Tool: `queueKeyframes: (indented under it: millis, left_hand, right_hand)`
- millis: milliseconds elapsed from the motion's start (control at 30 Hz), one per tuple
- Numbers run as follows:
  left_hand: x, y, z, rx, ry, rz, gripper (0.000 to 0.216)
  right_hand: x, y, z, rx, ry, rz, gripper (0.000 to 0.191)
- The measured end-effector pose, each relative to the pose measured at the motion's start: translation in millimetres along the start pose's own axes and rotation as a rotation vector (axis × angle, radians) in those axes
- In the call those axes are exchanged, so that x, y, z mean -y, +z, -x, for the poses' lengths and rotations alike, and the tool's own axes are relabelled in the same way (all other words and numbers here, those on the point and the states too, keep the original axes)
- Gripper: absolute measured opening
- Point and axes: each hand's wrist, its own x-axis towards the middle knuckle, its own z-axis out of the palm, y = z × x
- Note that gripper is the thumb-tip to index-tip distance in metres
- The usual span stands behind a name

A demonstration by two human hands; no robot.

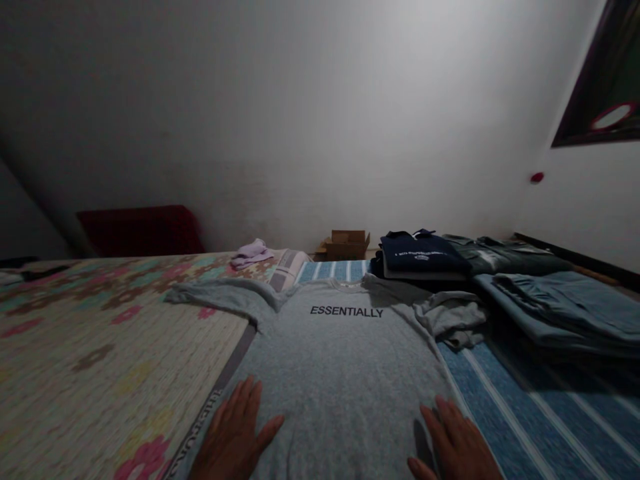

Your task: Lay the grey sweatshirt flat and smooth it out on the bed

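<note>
A grey long-sleeved shirt [345, 367] lies spread out in front of me, its neckline facing away and "ESSENTIALLY" printed across the chest. Its left sleeve stretches out to the side, while the right sleeve is bunched up beside the folded clothes. My left hand [237, 433] rests flat on the shirt's lower left side, thumb spread from the fingers. Over the lower right side is my right hand [453, 443], fingers extended and casting a shadow on the cloth. Neither hand grips anything. The shirt's bottom hem is out of view.
Right of the shirt are a folded navy garment [420, 257], dark folded clothes [510, 257] and folded light-blue jeans [575, 307]. Blue striped bedding [530, 413] lies beneath. A flowered mat [125, 353] covers the left. Farther back are a lilac cloth [251, 253] and a cardboard box [347, 247].
</note>
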Motion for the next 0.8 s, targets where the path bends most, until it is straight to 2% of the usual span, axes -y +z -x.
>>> queueKeyframes:
  millis: [67,133,333,467,800]
  left_hand:
    - [1,2,0,-0.006,0.001,-0.009,0.077]
    - [3,5,-1,-0.029,0.013,-0.003,0.076]
    - [7,8,0,-0.111,0.026,0.042,0.076]
    - [7,4,2,-0.088,0.042,0.032,0.072]
    - [11,9,-2,-0.056,0.032,-0.042,0.072]
  right_hand:
    - [5,-11,-16,-0.023,-0.002,-0.028,0.057]
    - [11,-21,-34,0.013,0.028,-0.065,0.056]
    - [9,-25,-76,0.326,0.084,-0.211,0.061]
    - [0,-17,-77,0.453,0.151,-0.258,0.068]
    - [-1,-21,-76,0.496,0.183,-0.303,0.071]
